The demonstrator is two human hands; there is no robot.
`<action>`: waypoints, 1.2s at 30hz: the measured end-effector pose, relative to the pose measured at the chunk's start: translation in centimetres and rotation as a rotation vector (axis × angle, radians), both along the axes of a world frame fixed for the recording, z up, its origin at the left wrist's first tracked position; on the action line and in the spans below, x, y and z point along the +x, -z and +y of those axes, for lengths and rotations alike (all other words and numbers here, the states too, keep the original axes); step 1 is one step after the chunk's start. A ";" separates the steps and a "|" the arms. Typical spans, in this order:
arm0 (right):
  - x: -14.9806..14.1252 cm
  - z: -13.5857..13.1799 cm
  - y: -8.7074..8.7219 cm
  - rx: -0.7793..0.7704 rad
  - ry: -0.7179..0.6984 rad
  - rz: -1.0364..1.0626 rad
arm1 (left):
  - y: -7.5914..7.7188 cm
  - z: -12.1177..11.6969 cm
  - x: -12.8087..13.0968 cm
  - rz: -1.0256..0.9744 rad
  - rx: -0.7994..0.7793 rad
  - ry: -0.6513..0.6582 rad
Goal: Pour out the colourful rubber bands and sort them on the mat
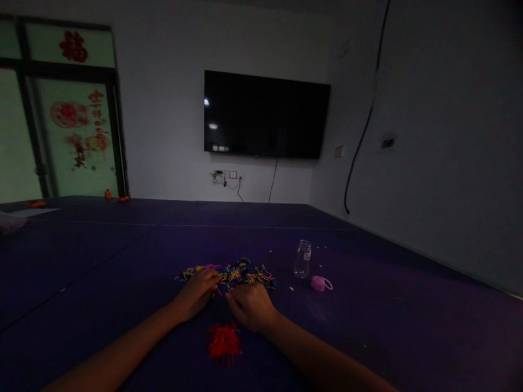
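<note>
A spread pile of small loops (239, 271) in yellow, pink, blue and black lies on the dark purple surface; they look like rubber bands or clips, too small to tell which. At its near left edge is my left hand (198, 291), fingers bent and held together over the loops. My right hand (251, 306) is curled closed at the pile's near side, a short gap from the left. Whatever either hand pinches is hidden. Closer to me, below and between the hands, sits a separate heap of thin red pieces (224, 342).
Right of the pile stands a clear bottle (302, 260) without its lid. A pink lid with a loop (318, 283) lies beside it. Small white scraps (291, 288) dot the purple surface (392, 305). A wall television (265, 115) and orange objects (122, 199) are farther off.
</note>
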State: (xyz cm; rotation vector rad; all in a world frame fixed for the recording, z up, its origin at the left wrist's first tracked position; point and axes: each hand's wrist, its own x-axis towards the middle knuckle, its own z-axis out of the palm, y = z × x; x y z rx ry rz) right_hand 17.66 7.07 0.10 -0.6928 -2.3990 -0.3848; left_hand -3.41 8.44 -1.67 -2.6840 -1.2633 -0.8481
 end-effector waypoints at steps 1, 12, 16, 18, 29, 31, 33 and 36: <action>0.0 0.0 0.0 0.000 0.004 0.000 | -0.1 -0.1 0.1 -0.001 0.015 0.004; -0.1 0.2 0.3 -0.024 0.033 -0.013 | -1.1 -1.4 0.4 -0.063 0.077 -0.215; -0.1 0.1 0.1 -0.020 0.022 -0.023 | -1.4 -1.5 0.4 -0.074 0.029 -0.289; 0.0 0.1 0.1 -0.017 0.021 -0.023 | -1.6 -1.6 0.5 -0.082 0.041 -0.314; -0.1 0.0 0.1 0.010 -0.004 0.004 | 0.3 -0.4 0.0 0.059 0.054 -0.128; -0.1 0.0 0.0 0.008 -0.008 0.001 | 0.5 -0.1 -0.1 0.066 0.026 -0.141; -0.1 0.0 0.0 0.009 -0.007 -0.002 | 0.6 0.0 -0.1 0.065 0.010 -0.147; -0.1 0.1 0.1 0.014 0.007 -0.002 | 0.5 -0.1 -0.1 0.057 0.010 -0.141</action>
